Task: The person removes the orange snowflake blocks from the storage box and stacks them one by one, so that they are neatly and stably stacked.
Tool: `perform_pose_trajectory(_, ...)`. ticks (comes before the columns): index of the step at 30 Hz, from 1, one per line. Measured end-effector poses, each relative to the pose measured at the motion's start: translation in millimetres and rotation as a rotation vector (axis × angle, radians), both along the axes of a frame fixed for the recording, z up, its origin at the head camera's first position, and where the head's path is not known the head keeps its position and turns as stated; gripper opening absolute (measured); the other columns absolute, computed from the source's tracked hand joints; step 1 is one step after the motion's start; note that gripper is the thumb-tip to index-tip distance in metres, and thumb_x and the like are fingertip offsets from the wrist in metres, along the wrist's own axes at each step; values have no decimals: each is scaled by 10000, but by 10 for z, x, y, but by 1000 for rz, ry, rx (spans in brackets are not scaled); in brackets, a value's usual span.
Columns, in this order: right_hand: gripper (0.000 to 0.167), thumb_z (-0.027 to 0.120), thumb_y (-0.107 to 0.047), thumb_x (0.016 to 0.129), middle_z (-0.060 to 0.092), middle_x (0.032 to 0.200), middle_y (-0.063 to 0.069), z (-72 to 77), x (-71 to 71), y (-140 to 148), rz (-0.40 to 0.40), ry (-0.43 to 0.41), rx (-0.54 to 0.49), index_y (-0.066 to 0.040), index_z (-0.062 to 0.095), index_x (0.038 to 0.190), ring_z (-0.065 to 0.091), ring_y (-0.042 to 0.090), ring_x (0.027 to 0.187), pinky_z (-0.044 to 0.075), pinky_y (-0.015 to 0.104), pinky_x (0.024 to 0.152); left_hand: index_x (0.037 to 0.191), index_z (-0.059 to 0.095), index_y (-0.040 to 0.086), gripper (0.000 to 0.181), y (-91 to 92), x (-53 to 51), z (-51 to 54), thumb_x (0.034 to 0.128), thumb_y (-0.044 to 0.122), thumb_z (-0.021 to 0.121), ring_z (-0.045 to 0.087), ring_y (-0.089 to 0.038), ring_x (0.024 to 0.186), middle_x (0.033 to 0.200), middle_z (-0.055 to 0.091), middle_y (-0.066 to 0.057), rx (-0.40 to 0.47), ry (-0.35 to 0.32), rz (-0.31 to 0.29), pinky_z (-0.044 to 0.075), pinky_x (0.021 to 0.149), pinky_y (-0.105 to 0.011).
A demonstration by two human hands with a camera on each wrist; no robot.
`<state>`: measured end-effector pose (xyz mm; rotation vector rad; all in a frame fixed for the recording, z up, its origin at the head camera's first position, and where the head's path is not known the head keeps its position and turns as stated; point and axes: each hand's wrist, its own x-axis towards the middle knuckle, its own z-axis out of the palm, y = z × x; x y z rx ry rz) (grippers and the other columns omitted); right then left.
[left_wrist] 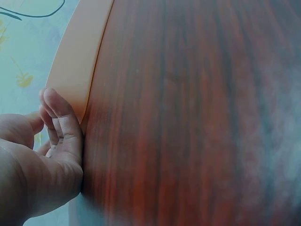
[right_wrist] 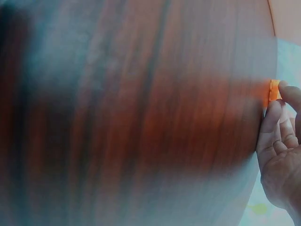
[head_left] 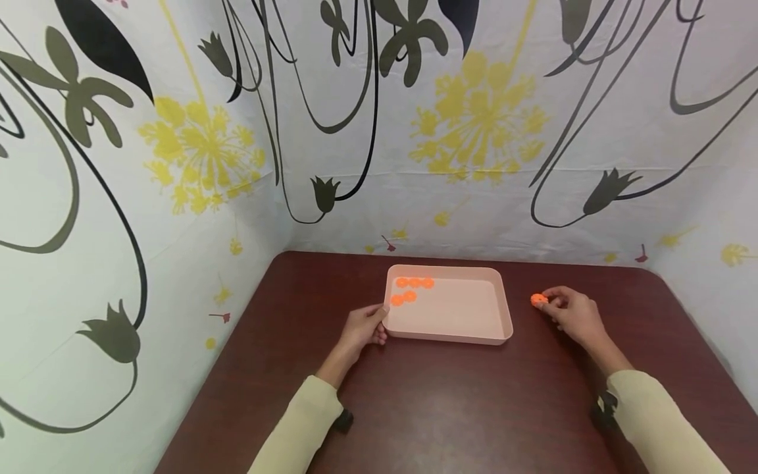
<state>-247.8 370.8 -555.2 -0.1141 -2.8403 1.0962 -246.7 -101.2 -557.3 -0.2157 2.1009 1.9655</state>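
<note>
A shallow peach tray point(head_left: 456, 309) lies on the table, with several orange round pieces point(head_left: 415, 283) in two rows at its back left. My left hand point(head_left: 362, 329) grips the tray's left edge, thumb on the rim; the left wrist view shows the fingers point(left_wrist: 61, 113) at the tray's corner. To the right of the tray, my right hand point(head_left: 573, 317) pinches one orange piece point(head_left: 538, 299) between thumb and fingertips. That piece point(right_wrist: 274, 90) is seen edge-on, close to the table surface, in the right wrist view.
The dark red-brown table point(head_left: 450, 401) reaches back to a pale cloth point(head_left: 379, 151) with flower and leaf prints, which also hangs on the left and right. Each wrist carries a dark device point(head_left: 343, 420) by its light sleeve.
</note>
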Motion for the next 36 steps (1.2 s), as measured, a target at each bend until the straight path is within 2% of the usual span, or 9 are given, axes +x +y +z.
perform_pose_trajectory(14, 384, 754, -264, 993, 653, 800, 79, -48, -40, 12, -11, 23, 31, -16, 651, 1268, 589, 132, 570, 507, 294, 468, 1441, 639, 47, 518, -3, -4, 9, 1040, 371, 690, 619, -93, 573, 688, 597, 4, 7, -6, -6, 600, 548, -236)
perform_pose_trajectory(24, 441, 744, -338, 1001, 658, 858, 83, -39, -24, -23, -33, 20, 39, -51, 646, 1321, 574, 121, 589, 474, 282, 485, 1432, 647, 46, 505, -9, -4, 5, 1039, 360, 695, 625, -89, 571, 685, 602, 7, 8, -7, -9, 609, 555, -239)
perform_pose_trajectory(31, 462, 752, -375, 993, 694, 916, 83, 69, -19, -173, -10, 125, 94, -45, 668, 1305, 550, 71, 734, 416, 218, 625, 1440, 636, 36, 503, -9, 5, 8, 1046, 345, 686, 623, -91, 570, 683, 595, 6, 10, -4, -14, 604, 551, -237)
perform_pose_trajectory(36, 426, 763, -289, 989, 679, 889, 70, 159, -64, -402, 14, 237, 31, -44, 661, 1322, 553, -1, 706, 438, 171, 592, 1447, 632, 44, 501, -12, 4, 21, 1047, 340, 685, 626, -97, 572, 686, 601, 1, 7, -13, -13, 611, 559, -243)
